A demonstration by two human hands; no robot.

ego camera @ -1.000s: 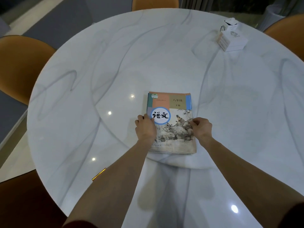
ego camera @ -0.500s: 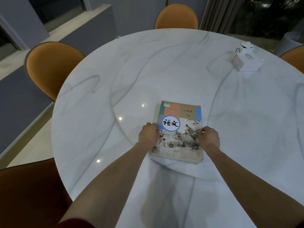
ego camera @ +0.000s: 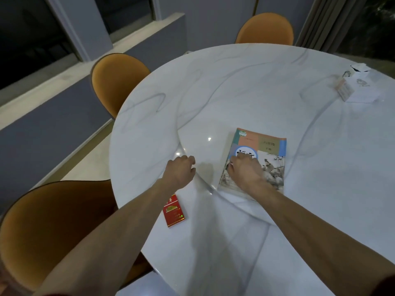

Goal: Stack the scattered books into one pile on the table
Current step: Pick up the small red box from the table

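White marble with grey veining forms the round table (ego camera: pixel 245 86), and on it, a little toward the near right of its middle, lies the pile of books (ego camera: pixel 259 154), its top cover showing a salmon and teal header, a blue circle with dark characters and an ink-style landscape below. The pile lies flat, its near edge by the curved seam of the table's inner disc. The right hand (ego camera: pixel 243 169) rests on the near-left part of the cover with fingers curled under, knuckles up, covering part of the blue circle; whether it pinches anything cannot be told. The left hand (ego camera: pixel 180 170) is loosely curled, holding nothing, over bare marble just left of the pile and apart from it. Under the left forearm, near the table's near-left edge, lies a small red packet (ego camera: pixel 173 211) with gold print. At the far right edge sits a white tissue box (ego camera: pixel 355 88). Orange-backed chairs (ego camera: pixel 116 82) stand around the table's left and far sides.
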